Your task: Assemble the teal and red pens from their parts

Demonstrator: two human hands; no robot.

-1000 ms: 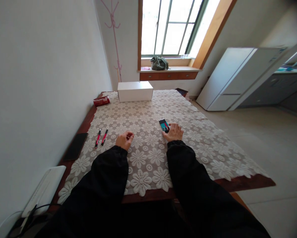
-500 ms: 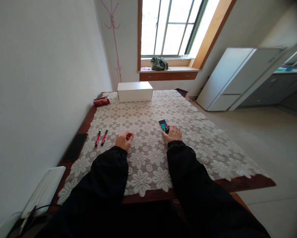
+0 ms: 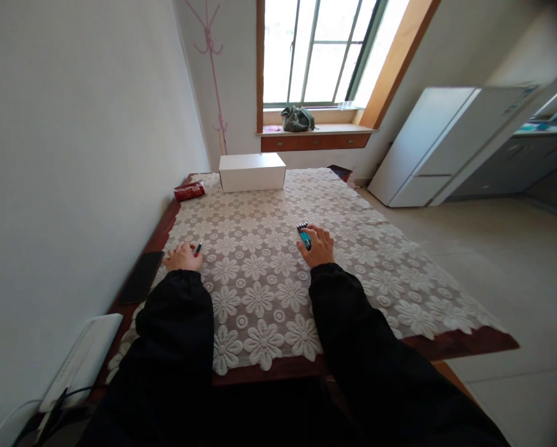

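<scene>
My left hand (image 3: 184, 256) is at the table's left side, fingers apart and reaching down over the red-and-black pens there. One red-and-black pen (image 3: 199, 248) shows beside its thumb; the other is hidden under the hand. Toward the middle right, my right hand (image 3: 321, 246) curls round a row of several pens (image 3: 305, 238), thumb on the near left side and fingers over the right side. Black tips and teal barrels stick out of that grip, and the rest of the row is covered by the fingers.
A flowered lace cloth (image 3: 258, 298) covers the wooden table. A white box (image 3: 253, 174) and a red packet (image 3: 189, 191) stand at its far end. At the left edge lie a dark flat object (image 3: 141, 277) and a white device (image 3: 83, 357) with cables.
My left hand has moved left from the middle of the cloth onto the red pens, its fingers spreading. My right hand has shifted slightly left and forward over the row of pens.
</scene>
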